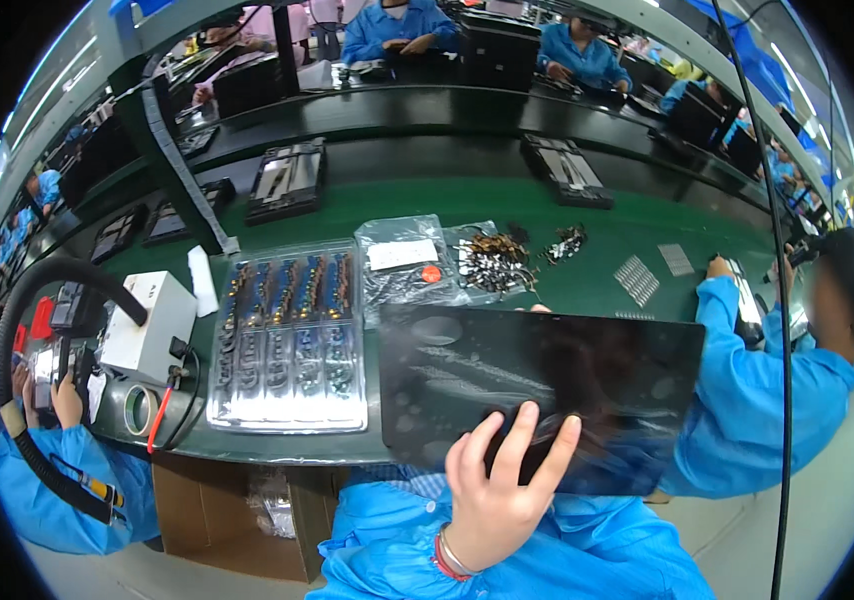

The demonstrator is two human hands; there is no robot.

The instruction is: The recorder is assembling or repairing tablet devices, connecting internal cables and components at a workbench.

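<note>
A dark, glossy screen panel (427, 390), wide and flat, is held up in front of me over the table's near edge. Wrinkles and light patches show on its face, like a clear film. My left hand (507, 480) lies against its lower middle, fingers spread and stretched out, back of the hand toward me, thumb out of sight. Bracelets circle that wrist. At the panel's top edge a bit of fingertip (540, 308) shows, apparently from my right hand, which grips from behind; the panel hides the rest of it.
Left of the panel lies a clear tray (287, 400) of small parts. Behind it are a plastic bag (402, 260) and a pile of small parts (495, 265). A white box (150, 325) with a black hose stands left. A co-worker (757, 390) sits close on the right.
</note>
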